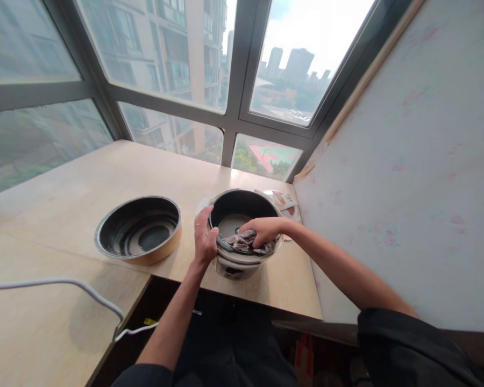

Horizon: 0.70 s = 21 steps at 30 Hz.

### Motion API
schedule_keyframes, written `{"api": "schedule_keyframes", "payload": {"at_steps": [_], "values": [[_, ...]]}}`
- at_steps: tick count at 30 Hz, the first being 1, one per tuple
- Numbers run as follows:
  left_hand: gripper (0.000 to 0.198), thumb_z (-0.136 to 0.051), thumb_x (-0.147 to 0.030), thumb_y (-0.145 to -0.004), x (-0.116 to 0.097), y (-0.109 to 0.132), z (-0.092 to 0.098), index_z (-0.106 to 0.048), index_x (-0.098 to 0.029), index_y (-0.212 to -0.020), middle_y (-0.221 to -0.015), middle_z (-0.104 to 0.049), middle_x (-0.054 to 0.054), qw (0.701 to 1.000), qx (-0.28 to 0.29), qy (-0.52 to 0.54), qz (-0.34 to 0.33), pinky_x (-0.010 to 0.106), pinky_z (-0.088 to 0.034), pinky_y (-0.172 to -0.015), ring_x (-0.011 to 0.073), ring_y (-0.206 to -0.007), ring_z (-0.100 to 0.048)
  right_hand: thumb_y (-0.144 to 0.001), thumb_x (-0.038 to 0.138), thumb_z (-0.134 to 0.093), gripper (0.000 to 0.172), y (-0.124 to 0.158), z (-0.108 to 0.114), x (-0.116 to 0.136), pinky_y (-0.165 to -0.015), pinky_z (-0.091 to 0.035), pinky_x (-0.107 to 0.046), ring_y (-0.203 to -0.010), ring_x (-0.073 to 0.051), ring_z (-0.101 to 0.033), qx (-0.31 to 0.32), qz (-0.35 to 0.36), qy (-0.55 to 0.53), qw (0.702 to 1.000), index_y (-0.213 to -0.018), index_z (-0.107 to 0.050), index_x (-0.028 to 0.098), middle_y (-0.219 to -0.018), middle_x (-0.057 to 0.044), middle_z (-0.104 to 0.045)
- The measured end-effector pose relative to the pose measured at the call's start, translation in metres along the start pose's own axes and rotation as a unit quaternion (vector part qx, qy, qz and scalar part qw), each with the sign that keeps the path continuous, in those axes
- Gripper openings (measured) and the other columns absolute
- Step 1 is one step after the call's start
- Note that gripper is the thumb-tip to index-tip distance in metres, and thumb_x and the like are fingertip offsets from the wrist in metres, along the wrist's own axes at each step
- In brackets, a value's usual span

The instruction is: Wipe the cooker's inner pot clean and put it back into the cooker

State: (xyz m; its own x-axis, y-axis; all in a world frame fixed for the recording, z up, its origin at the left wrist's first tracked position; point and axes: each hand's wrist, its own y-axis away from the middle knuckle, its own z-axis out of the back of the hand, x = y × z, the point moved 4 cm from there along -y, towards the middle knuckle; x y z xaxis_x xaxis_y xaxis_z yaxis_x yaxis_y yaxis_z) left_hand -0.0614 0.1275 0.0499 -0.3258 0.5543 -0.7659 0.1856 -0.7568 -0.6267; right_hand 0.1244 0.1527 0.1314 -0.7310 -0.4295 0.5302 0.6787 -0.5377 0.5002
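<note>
A round cooker body (pixel 237 264) with a dark inner bowl stands near the front edge of the wooden counter (pixel 84 185). My left hand (pixel 204 236) grips its left rim, fingers curled over the edge. My right hand (pixel 263 229) is inside the bowl, closed on a crumpled grey cloth (pixel 244 241) pressed against the near inner wall. To the left sits a separate dark, shallow pan (pixel 139 230) with a gold-coloured outer wall, untouched.
A white cable (pixel 66 283) runs across the lower-left counter section and drops off its edge. A white item with a printed label (pixel 283 200) lies behind the cooker. A pale wall (pixel 407 172) closes the right side; windows stand behind the counter.
</note>
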Motion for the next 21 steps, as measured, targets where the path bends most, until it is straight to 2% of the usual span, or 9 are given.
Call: {"api": "schedule_keyframes", "payload": {"at_steps": [2,6,9,13,15,16,21], "values": [[0.051,-0.051,-0.025,-0.088,0.000,-0.001,0.001,-0.057,-0.019,-0.139,-0.143,-0.059,0.013,1.000,0.002,-0.005,0.000,0.051,-0.038,-0.117,0.0304,-0.136,-0.051,-0.064,0.011,-0.072,0.037,0.012,0.012,-0.005,-0.067,-0.040,-0.024,-0.081,-0.019,-0.061,-0.027,-0.018,0.117,0.993,-0.099,-0.071,0.023,-0.089,0.000,-0.069],[0.050,-0.052,-0.030,-0.091,0.002,0.000,0.002,-0.057,-0.019,-0.140,-0.142,-0.059,0.014,1.000,0.012,-0.012,-0.011,0.051,-0.038,-0.116,0.0307,-0.135,-0.051,-0.069,0.006,-0.066,0.043,0.031,0.042,-0.016,-0.079,-0.042,-0.028,-0.099,-0.024,-0.062,-0.155,-0.026,0.263,0.952,-0.109,-0.071,0.021,-0.107,-0.008,-0.068],[0.049,-0.051,-0.034,-0.093,0.003,0.001,0.001,-0.057,-0.019,-0.140,-0.143,-0.059,0.014,1.000,0.011,-0.008,-0.024,0.051,-0.038,-0.117,0.0302,-0.136,-0.050,-0.074,0.008,-0.063,0.039,0.044,0.063,-0.032,-0.084,-0.042,-0.029,-0.106,-0.025,-0.061,-0.273,-0.067,0.282,0.917,-0.110,-0.069,0.019,-0.111,-0.010,-0.067],[0.046,-0.049,-0.032,-0.094,0.003,0.002,0.000,-0.059,-0.018,-0.137,-0.142,-0.059,0.014,0.999,0.012,-0.005,-0.036,0.052,-0.035,-0.119,0.0288,-0.138,-0.049,-0.081,0.016,-0.060,0.036,0.055,0.081,-0.059,-0.080,-0.044,-0.030,-0.104,-0.027,-0.063,-0.415,-0.211,0.269,0.843,-0.116,-0.066,0.020,-0.113,-0.012,-0.068],[0.046,-0.047,-0.031,-0.094,0.002,0.002,-0.001,-0.059,-0.018,-0.137,-0.142,-0.059,0.014,0.999,0.016,-0.007,-0.032,0.052,-0.034,-0.119,0.0284,-0.138,-0.048,-0.085,0.020,-0.059,0.035,0.050,0.084,-0.069,-0.078,-0.045,-0.031,-0.101,-0.027,-0.066,-0.432,-0.275,0.259,0.819,-0.119,-0.066,0.021,-0.113,-0.013,-0.069],[0.045,-0.047,-0.030,-0.094,0.001,0.002,-0.001,-0.060,-0.018,-0.136,-0.143,-0.058,0.014,0.999,0.018,-0.006,-0.029,0.052,-0.034,-0.119,0.0283,-0.139,-0.047,-0.086,0.021,-0.058,0.035,0.044,0.084,-0.072,-0.078,-0.045,-0.031,-0.102,-0.028,-0.066,-0.429,-0.291,0.252,0.817,-0.120,-0.066,0.021,-0.113,-0.013,-0.070],[0.045,-0.046,-0.029,-0.095,0.001,0.002,-0.001,-0.062,-0.019,-0.135,-0.144,-0.057,0.014,1.000,0.026,0.002,-0.016,0.052,-0.032,-0.120,0.0282,-0.140,-0.045,-0.087,0.022,-0.055,0.042,-0.003,0.097,-0.067,-0.082,-0.047,-0.032,-0.109,-0.029,-0.067,-0.403,-0.276,0.231,0.841,-0.128,-0.065,0.022,-0.120,-0.013,-0.072]]}}
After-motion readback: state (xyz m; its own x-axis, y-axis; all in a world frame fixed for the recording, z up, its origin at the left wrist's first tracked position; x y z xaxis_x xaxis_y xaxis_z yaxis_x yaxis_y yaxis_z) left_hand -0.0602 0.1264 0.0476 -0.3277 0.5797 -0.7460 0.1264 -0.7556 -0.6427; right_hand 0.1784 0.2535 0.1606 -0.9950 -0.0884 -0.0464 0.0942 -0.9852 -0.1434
